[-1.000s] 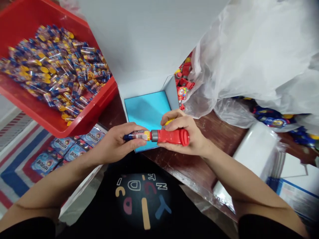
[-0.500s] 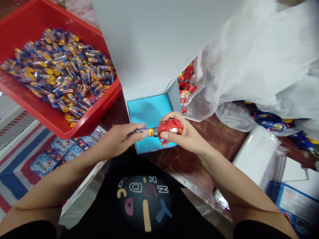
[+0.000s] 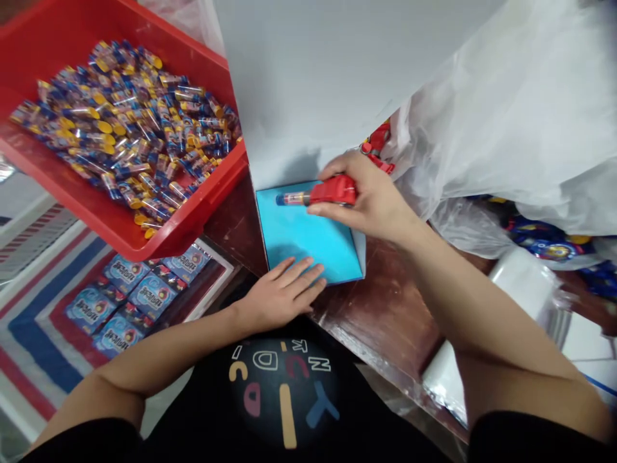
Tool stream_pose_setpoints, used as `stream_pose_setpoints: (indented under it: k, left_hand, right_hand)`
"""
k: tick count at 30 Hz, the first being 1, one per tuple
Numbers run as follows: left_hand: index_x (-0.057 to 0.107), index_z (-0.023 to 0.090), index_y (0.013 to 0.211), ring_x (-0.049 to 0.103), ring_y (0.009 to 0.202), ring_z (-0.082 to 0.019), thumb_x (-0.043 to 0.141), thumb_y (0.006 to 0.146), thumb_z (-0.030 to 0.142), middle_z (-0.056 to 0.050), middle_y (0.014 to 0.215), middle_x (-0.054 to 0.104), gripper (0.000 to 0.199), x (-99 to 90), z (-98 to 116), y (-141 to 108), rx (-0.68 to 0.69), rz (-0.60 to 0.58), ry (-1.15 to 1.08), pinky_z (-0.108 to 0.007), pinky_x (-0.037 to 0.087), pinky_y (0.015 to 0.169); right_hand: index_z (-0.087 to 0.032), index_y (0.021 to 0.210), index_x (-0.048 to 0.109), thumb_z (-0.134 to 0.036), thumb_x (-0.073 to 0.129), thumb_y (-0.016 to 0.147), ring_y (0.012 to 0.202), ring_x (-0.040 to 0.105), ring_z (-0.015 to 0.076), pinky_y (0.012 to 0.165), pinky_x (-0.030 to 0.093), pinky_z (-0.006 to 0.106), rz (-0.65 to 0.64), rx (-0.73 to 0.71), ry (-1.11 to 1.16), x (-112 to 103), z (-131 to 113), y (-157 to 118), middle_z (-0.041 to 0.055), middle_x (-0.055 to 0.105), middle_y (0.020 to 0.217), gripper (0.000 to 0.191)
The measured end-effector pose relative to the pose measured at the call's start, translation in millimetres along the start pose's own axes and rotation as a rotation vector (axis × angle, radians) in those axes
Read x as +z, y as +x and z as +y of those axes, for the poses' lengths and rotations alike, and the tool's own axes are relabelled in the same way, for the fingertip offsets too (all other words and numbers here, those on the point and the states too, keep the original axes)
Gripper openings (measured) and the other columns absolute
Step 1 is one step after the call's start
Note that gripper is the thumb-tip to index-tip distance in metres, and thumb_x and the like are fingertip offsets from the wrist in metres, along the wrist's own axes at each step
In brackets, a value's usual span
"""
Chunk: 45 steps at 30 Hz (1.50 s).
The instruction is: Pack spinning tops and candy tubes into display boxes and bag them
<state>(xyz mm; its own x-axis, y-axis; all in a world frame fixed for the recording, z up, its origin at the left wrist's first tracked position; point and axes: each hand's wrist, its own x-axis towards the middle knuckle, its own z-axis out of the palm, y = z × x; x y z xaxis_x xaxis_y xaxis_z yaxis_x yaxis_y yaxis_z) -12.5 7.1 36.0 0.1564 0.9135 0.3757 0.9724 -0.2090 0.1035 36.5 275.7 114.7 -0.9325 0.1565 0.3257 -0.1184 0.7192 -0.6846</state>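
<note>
A red toy (image 3: 332, 191) is gripped in my right hand (image 3: 369, 196), held over the back part of the light blue box floor (image 3: 308, 235). From the toy's left end sticks out a small clear tube (image 3: 293, 199) with a blue tip. My left hand (image 3: 284, 292) lies with spread fingers across the front edge of the box and holds nothing. The box's tall white panel (image 3: 328, 77) stands up behind both hands.
A red bin (image 3: 164, 241) with many small tubes (image 3: 144, 135) stands at the left. Below it are several blue packages (image 3: 152, 296). Plastic bags (image 3: 506, 116) with red toys (image 3: 380, 138) and blue toys (image 3: 549, 241) lie at the right.
My left hand has let go of the tube and moved down to the box's front edge. My right hand has carried the red toy, with the tube on it, toward the back of the box.
</note>
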Motion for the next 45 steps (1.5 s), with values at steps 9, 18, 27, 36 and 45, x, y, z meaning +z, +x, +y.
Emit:
stream_pose_setpoints:
  k: [9,18,27,36,45]
  left_hand:
    - [0.065,0.020,0.145,0.055,0.144,-0.033,0.053,0.109,0.025,-0.006,0.161,0.054,0.039,19.1,-11.8,-7.0,0.028,-0.203,0.038,-0.052,0.045,0.120]
    - [0.068,0.018,0.138,0.058,0.141,-0.032,0.058,0.107,0.027,-0.007,0.154,0.062,0.034,19.7,-8.4,-2.2,0.021,-0.162,-0.012,-0.050,0.046,0.117]
    - [0.078,0.012,0.112,0.070,0.095,-0.026,0.056,0.105,0.047,-0.006,0.097,0.074,0.042,-128.4,-200.4,1.2,-0.731,0.067,0.344,-0.044,0.052,0.098]
    - [0.075,0.013,0.090,0.051,0.046,-0.012,0.077,0.082,0.060,0.002,0.061,0.068,0.048,-54.1,-313.7,-41.3,-0.720,-0.343,0.070,-0.020,0.029,0.048]
    - [0.073,0.014,0.078,0.042,0.042,-0.012,0.084,0.073,0.047,0.003,0.050,0.058,0.035,-68.5,-295.8,-33.9,-0.660,-0.148,-0.048,-0.021,0.028,0.047]
  right_hand:
    - [-0.021,0.125,0.061,-0.033,0.072,0.095,0.099,0.066,0.0221,0.072,0.045,0.028,-0.626,-0.236,-0.463,27.3,-5.1,78.9,0.0081,0.063,0.129,0.034]
    - [-0.023,0.130,0.065,-0.037,0.071,0.099,0.110,0.070,0.0276,0.086,0.056,0.037,-0.489,-0.117,-0.563,33.0,-21.5,83.0,0.0073,0.064,0.139,0.035]
    - [-0.025,0.143,0.057,-0.050,0.059,0.105,0.120,0.068,0.0262,0.098,0.058,0.040,-0.083,0.147,-0.395,-49.2,-2.3,34.8,0.0098,0.063,0.144,0.045]
    - [-0.023,0.156,0.051,-0.043,0.051,0.105,0.124,0.068,0.0387,0.103,0.055,0.055,-0.538,0.682,-0.581,-44.0,75.3,-24.5,0.0223,0.055,0.153,0.055]
    - [-0.025,0.154,0.051,-0.044,0.075,0.085,0.123,0.069,0.0385,0.093,0.060,0.048,-0.551,0.556,-0.563,-31.0,76.6,-87.9,0.0183,0.029,0.174,0.075]
